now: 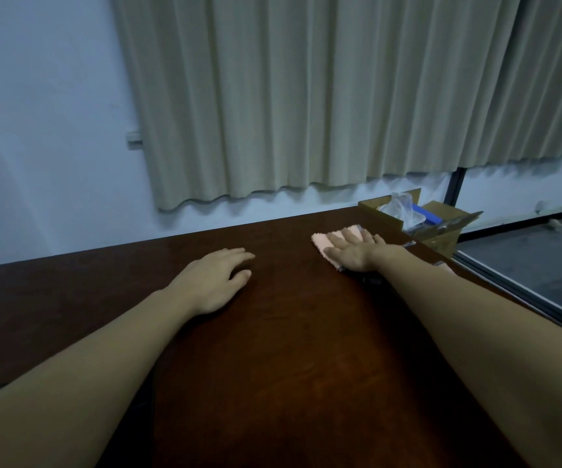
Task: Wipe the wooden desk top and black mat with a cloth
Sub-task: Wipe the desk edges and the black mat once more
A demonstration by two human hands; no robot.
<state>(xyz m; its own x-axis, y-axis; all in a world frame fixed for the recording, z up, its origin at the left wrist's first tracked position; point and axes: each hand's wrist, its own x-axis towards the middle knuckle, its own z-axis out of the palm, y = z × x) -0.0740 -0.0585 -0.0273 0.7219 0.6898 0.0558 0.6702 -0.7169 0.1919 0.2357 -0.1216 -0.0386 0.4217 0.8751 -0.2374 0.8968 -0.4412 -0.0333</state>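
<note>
One pink cloth (330, 243) lies flat near the far right corner of the dark wooden bench (273, 332), and the right hand (354, 248) is spread on top of it, palm down, fingers straight and slightly fanned, pressing rather than gripping. The cloth shows mostly to the left of and beyond that hand, with a darker patterned edge peeking out under the wrist, so its long axis seems to run roughly along the far edge of the bench. The unwiped wood lies mainly to the left and toward the person, so the next stroke probably calls for a pull back or a sweep leftward.

The left hand (218, 278) rests on the wood well apart from the cloth, nearer the middle, fingers loosely curved and holding nothing; it looks like a brace. The right hand is plainly the nearer one and the working one.

No black mat can be made out in this view, so that part of the task appears not yet reached.

Just beyond the bench corner stands an open cardboard box (442, 231) with clear plastic and something blue inside. A pale curtain (306, 96) hangs behind.
</note>
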